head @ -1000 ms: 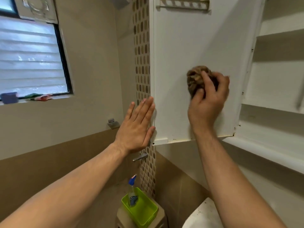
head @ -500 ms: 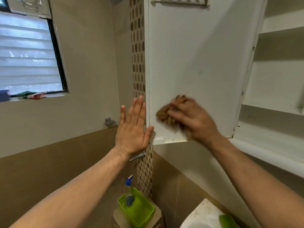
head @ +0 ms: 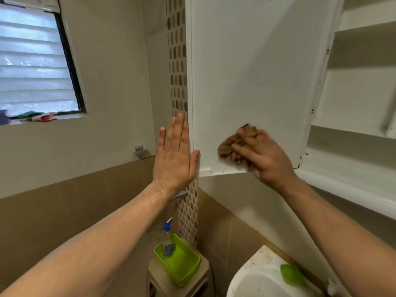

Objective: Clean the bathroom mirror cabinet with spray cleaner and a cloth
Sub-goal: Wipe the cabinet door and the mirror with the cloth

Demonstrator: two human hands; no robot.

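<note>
The white cabinet door [head: 246, 71] stands swung open, its inner face toward me. My right hand [head: 263, 155] presses a crumpled brown cloth [head: 229, 146] against the door's lower part, near the bottom edge. My left hand [head: 175, 153] is flat with fingers straight, braced against the door's outer edge, thumb on the front corner. Open white cabinet shelves [head: 362, 61] show at the right. The spray bottle [head: 168, 239] with a blue nozzle stands in a green tub [head: 182, 269] far below.
The green tub rests on a beige stool [head: 177, 284]. A white sink [head: 267, 277] with a green item [head: 292, 275] on its rim lies at the bottom right. At the left, a louvred window [head: 36, 65] has small things on its sill.
My right hand swept the cloth from the door's middle down to its lower left, then a little to the right. The left hand stayed braced on the door edge.
</note>
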